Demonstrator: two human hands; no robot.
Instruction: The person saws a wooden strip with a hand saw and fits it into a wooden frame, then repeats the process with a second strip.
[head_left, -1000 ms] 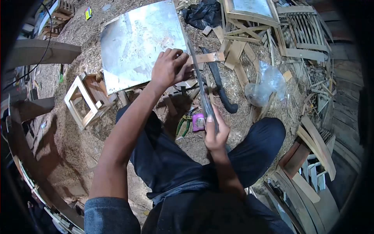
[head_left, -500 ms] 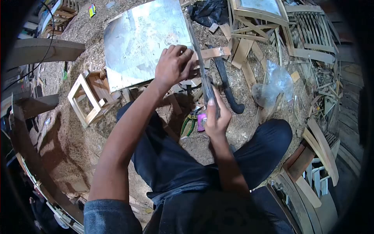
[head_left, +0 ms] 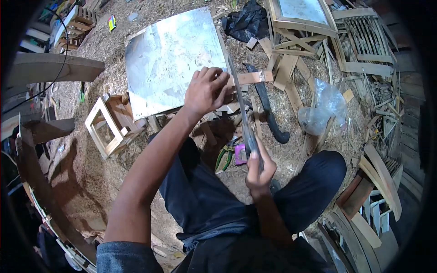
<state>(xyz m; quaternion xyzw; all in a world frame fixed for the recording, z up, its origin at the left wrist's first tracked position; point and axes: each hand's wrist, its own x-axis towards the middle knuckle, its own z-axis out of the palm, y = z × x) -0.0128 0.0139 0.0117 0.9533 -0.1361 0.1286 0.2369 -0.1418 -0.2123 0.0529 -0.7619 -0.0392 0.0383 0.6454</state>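
My left hand (head_left: pixel 207 88) presses down at the right edge of a worn, whitish, square-topped board (head_left: pixel 168 59), its fingers curled over a flat wooden strip (head_left: pixel 250 78). The strip sticks out to the right past the board. My right hand (head_left: pixel 261 170) is closed around the near end of a handsaw (head_left: pixel 241 100), which shows almost edge-on. Its long thin blade runs away from me across the strip, just right of my left fingers. My right palm hides most of the saw's handle. Whether the blade has cut into the strip cannot be seen.
Green-handled pliers (head_left: pixel 223 158) and a pink item (head_left: pixel 241 154) lie between my legs. A dark curved tool (head_left: pixel 268 109) rests right of the saw. A small wooden frame (head_left: pixel 109 125) stands left, a clear plastic bag (head_left: pixel 323 107) right. Wood offcuts and shavings cover the ground.
My right hand has drawn the saw back toward my body. My left hand keeps its place on the strip. The whole view has shifted slightly downward in the picture.
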